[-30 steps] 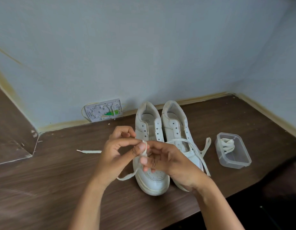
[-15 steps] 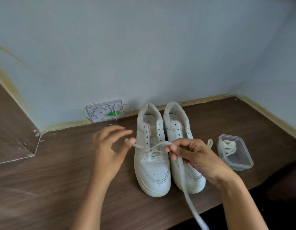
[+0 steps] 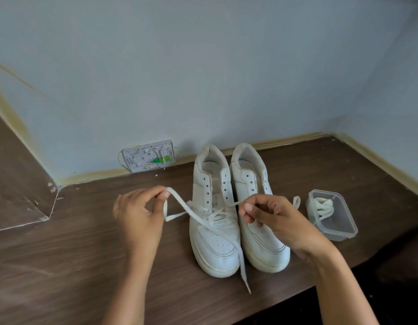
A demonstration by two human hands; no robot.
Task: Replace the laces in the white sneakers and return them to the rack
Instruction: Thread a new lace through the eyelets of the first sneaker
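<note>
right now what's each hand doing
Left hand: closed, pinching the lace.
Right hand: closed, fingers pinching the lace's tip at the left sneaker.

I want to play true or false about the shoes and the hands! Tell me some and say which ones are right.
1. The left hand pinches a white lace. True.
2. Both sneakers are laced all the way up. False: the left sneaker has lace only in its lowest holes, and the right sneaker shows empty holes.
3. A clear plastic box holds a bundled lace. True.
4. The plastic box stands left of the sneakers. False: it stands to their right.
5. The right hand rests flat on the table. False: it pinches a lace tip above the sneakers.
</note>
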